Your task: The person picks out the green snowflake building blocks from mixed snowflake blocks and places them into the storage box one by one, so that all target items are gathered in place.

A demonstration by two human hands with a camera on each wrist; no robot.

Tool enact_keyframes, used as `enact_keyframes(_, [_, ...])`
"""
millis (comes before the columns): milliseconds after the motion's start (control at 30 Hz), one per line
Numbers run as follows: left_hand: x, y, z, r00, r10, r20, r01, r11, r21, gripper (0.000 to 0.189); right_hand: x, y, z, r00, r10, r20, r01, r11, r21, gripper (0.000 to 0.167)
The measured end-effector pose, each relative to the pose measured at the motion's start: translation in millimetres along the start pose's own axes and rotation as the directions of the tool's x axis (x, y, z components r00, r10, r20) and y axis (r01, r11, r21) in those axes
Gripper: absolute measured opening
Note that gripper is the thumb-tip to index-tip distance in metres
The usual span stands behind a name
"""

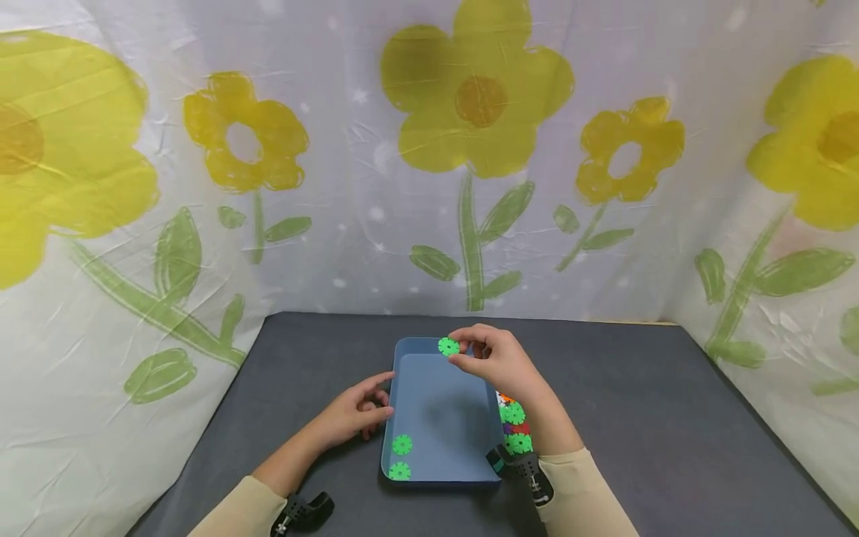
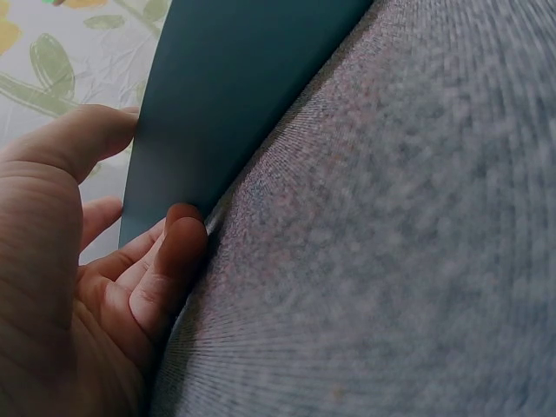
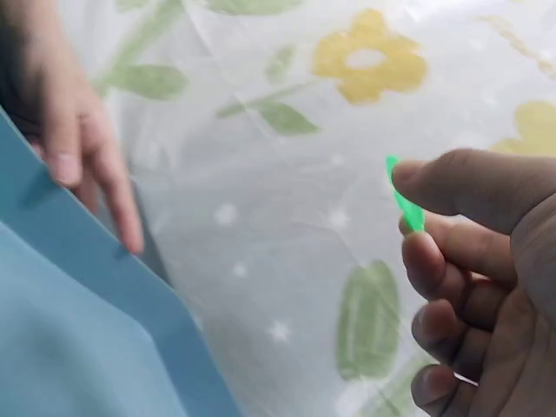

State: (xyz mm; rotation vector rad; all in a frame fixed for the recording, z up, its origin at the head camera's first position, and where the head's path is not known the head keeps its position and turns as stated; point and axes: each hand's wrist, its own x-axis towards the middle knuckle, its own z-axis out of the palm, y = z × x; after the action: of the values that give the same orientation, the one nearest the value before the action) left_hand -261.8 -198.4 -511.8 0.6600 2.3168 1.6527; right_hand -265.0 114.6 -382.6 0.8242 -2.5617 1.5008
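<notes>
My right hand [image 1: 495,359] pinches a green plastic snowflake disc [image 1: 448,346] between thumb and forefinger, above the far end of a blue rectangular tray [image 1: 439,418]. The right wrist view shows that disc [image 3: 405,196] edge-on, with the other fingers curled beneath. Two more green snowflake discs lie in the tray's near left corner area, one disc [image 1: 402,444] a little behind the other disc [image 1: 400,470]. On the left, my left hand [image 1: 357,410] touches the outer side of the tray, its fingers loosely bent along the wall [image 2: 195,113].
Right of the tray, partly behind my right forearm, sits a group of green, red, orange, white and purple snowflake discs [image 1: 515,418]. A dark grey cloth covers the table [image 1: 624,395]. Behind it hangs a flower-printed curtain [image 1: 349,224].
</notes>
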Motion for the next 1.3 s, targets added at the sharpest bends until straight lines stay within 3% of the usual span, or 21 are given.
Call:
enact_keyframes(267, [0.2,1.0,1.3,1.000,-0.010,-0.005,0.010,1.000,-0.008,0.070,1.4,-5,39,1.000,0.017,0.013,-0.016,0.999,-0.044,0.026])
enact_keyframes(433, [0.8,0.2,0.4,1.000,0.003,0.005,-0.003,1.000,-0.014,0.070,1.7,-4,65,0.996,0.074,0.048,-0.070,0.995,-0.066,0.026])
enact_keyframes(667, [0.2,-1.1,0.3,1.000,0.009,0.011,-0.009,1.000,-0.017,0.070,-3.7,8,96,0.980,0.176,0.089,-0.157,0.971,-0.180,0.025])
enact_keyframes(1033, [0.6,2.2,0.5,1.000,-0.008,0.005,0.008,1.000,-0.017,0.070,-11.8,16,116,0.961,0.263,0.083,-0.230,0.930,-0.287,0.025])
enact_keyframes(1300, [0.6,0.4,0.1,1.000,-0.001,0.006,0.001,1.000,-0.011,0.070,-13.9,21,124,0.961,0.251,0.117,-0.196,0.914,-0.355,0.023])
